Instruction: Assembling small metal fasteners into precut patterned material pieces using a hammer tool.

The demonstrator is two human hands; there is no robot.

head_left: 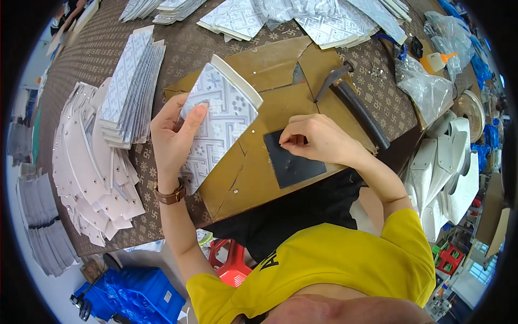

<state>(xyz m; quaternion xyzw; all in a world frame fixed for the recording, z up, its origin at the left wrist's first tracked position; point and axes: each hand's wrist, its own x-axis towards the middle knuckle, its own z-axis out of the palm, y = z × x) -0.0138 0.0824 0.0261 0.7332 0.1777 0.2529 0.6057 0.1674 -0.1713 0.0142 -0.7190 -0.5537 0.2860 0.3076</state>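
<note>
My left hand (181, 127) grips a flat patterned panel (221, 116), white and grey with a cream edge, thumb on its face and fingers behind. The panel is tilted over a worn brown board (259, 154). Above a black square pad (294, 170) on that board, the fingers of my right hand (318, 139) are pinched together. Whatever they may hold is too small or hidden to name. A hammer (360, 114) with a dark handle lies on the board, to the right of the pad and beyond my right hand.
Left of the board stand a stack of patterned panels (132, 89) and a pile of white studded pieces (89, 167). More panels (334, 24) lie at the back. A glue bottle (434, 62), plastic bags (426, 94) and small metal bits (377, 71) sit at right.
</note>
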